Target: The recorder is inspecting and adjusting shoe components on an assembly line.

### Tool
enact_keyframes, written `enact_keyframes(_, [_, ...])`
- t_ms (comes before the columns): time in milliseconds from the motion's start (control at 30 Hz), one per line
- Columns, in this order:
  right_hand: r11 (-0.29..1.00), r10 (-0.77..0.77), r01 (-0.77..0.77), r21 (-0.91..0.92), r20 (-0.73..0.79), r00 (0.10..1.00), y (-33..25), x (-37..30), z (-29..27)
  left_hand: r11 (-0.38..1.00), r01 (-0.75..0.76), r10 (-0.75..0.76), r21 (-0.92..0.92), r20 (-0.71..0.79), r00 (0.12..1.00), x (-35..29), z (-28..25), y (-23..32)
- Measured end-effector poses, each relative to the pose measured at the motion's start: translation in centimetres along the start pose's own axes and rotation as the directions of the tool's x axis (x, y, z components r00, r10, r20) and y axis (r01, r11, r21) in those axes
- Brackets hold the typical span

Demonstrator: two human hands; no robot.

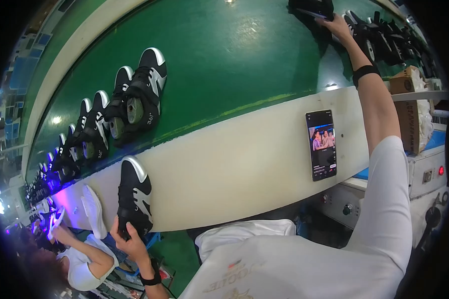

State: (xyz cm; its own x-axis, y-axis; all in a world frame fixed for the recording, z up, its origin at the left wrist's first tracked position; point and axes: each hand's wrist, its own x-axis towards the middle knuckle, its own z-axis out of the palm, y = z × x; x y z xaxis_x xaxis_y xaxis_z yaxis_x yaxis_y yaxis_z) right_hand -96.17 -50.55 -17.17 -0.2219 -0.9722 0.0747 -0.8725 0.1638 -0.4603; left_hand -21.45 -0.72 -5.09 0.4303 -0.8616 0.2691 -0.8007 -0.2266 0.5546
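Observation:
My left hand (130,240) grips the heel of a black sneaker (133,193) with white stripes and a silver toe cap. That sneaker rests on the white worktop (234,159), its toe pointing away from me. My right arm stretches far across to the upper right. There my right hand (338,27) is closed on another black shoe (312,7) over the green conveyor belt (224,65); most of that shoe is cut off or in dark shadow. A phone (322,144) with a lit screen lies on the worktop, near my right arm.
Pairs of black-and-white sneakers (143,92) line the belt at left. More dark shoes (379,37) crowd the far right. A white sole-shaped piece (94,212) lies left of my sneaker, near a co-worker (87,261). A carton (413,124) and a control box (426,172) stand at right.

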Motion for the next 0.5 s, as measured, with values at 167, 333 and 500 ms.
enact_keyframes(167, [0.995,-0.08,0.076,0.07,0.046,0.996,-6.2,-2.5,0.9,0.997,0.076,-0.076,0.008,0.037,0.996,0.1,-0.2,0.2])
enact_keyframes(333, [0.971,0.187,-0.152,0.185,-0.191,0.964,-12.5,-8.1,1.6,0.999,0.034,-0.034,0.001,0.011,0.999,0.1,0.5,0.6])
enact_keyframes(500, [0.935,0.103,-0.202,0.291,0.323,0.941,-19.7,-15.1,1.6,1.0,0.009,-0.01,0.019,0.053,0.999,1.3,0.2,2.9])
